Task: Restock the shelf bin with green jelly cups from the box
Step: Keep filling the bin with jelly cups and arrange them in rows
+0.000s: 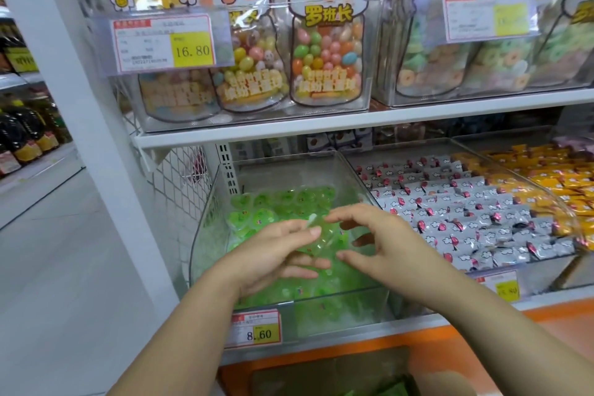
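A clear plastic shelf bin [209,222] on the lower shelf is partly filled with green jelly cups [283,202]. Both my hands are over it. My left hand [276,251] holds one green jelly cup [324,239], thumb on its top edge and fingers underneath. My right hand [385,241] hovers just right of that cup with fingers spread and loosely bent, its index fingertip close to the cup's rim; I cannot tell whether it touches. The box [334,373] shows at the bottom edge, blurred, with green contents [392,391].
A price tag reading 8.60 [255,328] hangs on the bin front. To the right is a bin of grey wrapped candies [466,212], then yellow packets [559,177]. The shelf above [321,128] holds candy pouches. An aisle floor [64,251] lies left.
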